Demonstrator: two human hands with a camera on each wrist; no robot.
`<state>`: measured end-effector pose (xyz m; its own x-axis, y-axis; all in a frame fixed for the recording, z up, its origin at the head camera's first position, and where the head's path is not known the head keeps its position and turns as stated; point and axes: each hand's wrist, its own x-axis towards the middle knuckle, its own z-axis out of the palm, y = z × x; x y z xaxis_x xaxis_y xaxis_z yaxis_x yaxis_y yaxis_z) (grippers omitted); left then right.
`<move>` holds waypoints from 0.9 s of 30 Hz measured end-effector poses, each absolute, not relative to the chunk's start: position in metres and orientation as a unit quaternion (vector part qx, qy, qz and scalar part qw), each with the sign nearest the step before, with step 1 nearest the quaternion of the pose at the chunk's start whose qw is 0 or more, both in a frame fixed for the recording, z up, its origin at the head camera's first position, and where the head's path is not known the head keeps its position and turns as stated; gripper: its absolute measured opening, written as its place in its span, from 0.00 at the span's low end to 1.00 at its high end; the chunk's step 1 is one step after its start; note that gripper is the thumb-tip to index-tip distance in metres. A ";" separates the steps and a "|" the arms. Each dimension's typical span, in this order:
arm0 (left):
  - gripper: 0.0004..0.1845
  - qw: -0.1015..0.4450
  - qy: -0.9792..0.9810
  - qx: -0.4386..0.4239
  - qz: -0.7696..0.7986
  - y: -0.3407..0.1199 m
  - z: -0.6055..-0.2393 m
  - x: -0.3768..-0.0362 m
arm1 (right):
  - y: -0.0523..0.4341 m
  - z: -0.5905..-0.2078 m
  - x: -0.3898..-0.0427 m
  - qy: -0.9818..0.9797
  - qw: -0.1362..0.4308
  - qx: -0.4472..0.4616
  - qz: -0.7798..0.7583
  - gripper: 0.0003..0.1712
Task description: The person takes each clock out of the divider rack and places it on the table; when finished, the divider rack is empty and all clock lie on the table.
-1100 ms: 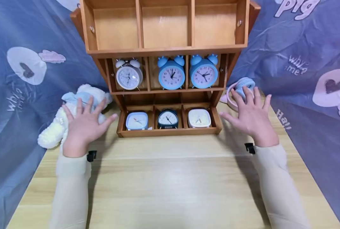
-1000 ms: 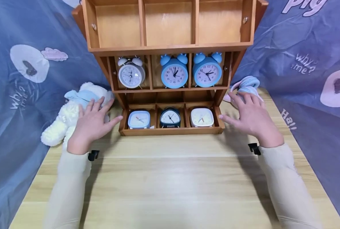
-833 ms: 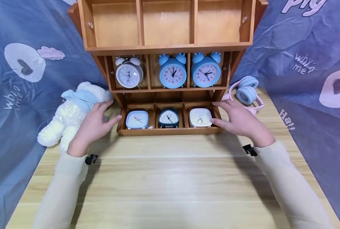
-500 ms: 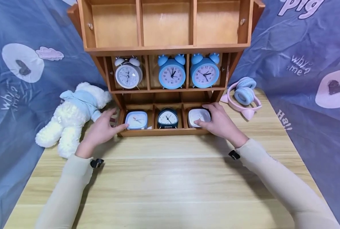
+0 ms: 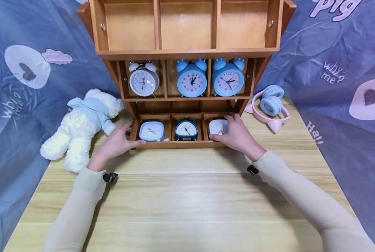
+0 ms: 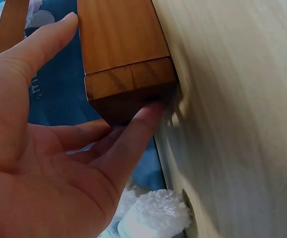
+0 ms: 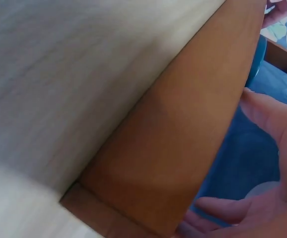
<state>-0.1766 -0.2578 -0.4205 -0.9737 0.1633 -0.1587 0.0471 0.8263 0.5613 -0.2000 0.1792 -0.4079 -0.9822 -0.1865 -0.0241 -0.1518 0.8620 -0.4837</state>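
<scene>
A tiered wooden display shelf stands at the back of the table with small clocks in it. My left hand grips the left end of its lowest tier, thumb on the front rim, fingers against the outer side. In the left wrist view the fingers reach round the wooden corner. At the right end my right hand grips the same tier, thumb over the front rim and fingers round the side. It partly covers a white clock. A dark green clock and a light blue clock sit beside it.
The middle tier holds a white twin-bell clock and two blue twin-bell clocks. A white plush toy in light blue lies left of the shelf. Pink and blue headphones lie to the right. Blue printed cloth hangs behind.
Both hands were spread open beside the shelf. They have come inward and down to the ends of the lowest tier, the right one travelling farther, and now grip it.
</scene>
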 end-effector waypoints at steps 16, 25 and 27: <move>0.67 0.122 0.949 0.063 0.285 -0.259 -0.422 -0.181 | 0.165 -0.409 -0.208 0.978 0.068 -0.091 -0.174 0.53; 0.68 0.126 0.944 0.053 0.301 -0.259 -0.421 -0.181 | 0.163 -0.411 -0.209 0.977 0.073 -0.073 -0.185 0.55; 0.68 0.128 0.943 0.055 0.304 -0.259 -0.421 -0.180 | 0.163 -0.412 -0.208 0.977 0.067 -0.071 -0.190 0.54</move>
<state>-0.1796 -0.2594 -0.4213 -0.9613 0.1815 -0.2073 0.0264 0.8097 0.5863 -0.2082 0.1631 -0.4117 -0.9809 -0.1640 -0.1043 -0.1131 0.9181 -0.3798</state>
